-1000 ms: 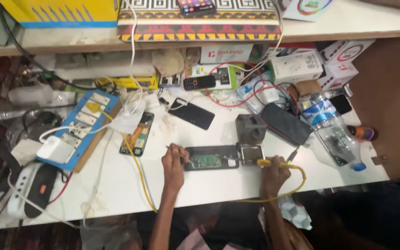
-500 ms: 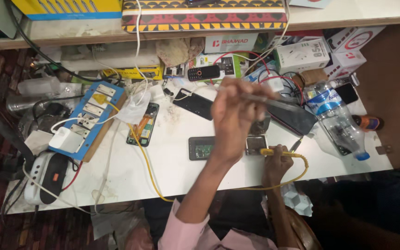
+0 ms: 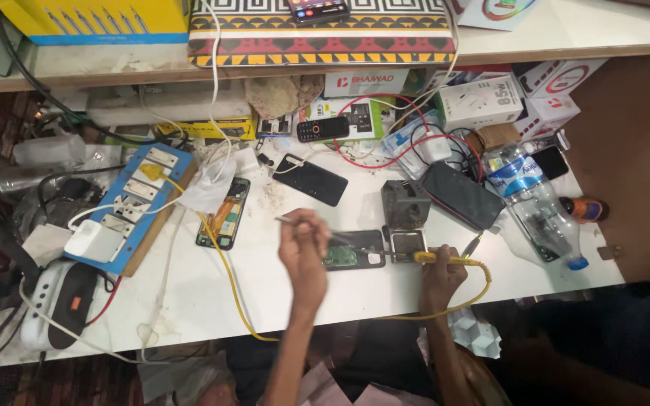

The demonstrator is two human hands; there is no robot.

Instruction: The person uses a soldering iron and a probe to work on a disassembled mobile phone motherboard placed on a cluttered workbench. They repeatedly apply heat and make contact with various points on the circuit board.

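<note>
An opened phone (image 3: 355, 251) with a green circuit board showing lies on the white table (image 3: 189, 301) near the front edge. My left hand (image 3: 304, 254) hovers over its left end, pinching thin metal tweezers (image 3: 289, 220) that point left and right across the fingers. My right hand (image 3: 441, 277) rests at the front edge, gripping a yellow-handled soldering tool (image 3: 445, 259) whose tip points at a small square part (image 3: 408, 243) just right of the phone. A yellow cable (image 3: 483, 282) loops from the tool.
A grey box (image 3: 405, 201) stands behind the small part. A blue power strip (image 3: 135, 204), a second opened phone (image 3: 223, 214), a black phone (image 3: 312, 179), a dark phone (image 3: 462, 194) and a plastic bottle (image 3: 530, 199) crowd the table. Boxes and wires line the back.
My left hand rose toward the camera half a second ago and has come back down over the opened phone with the tweezers. The right hand has stayed put.
</note>
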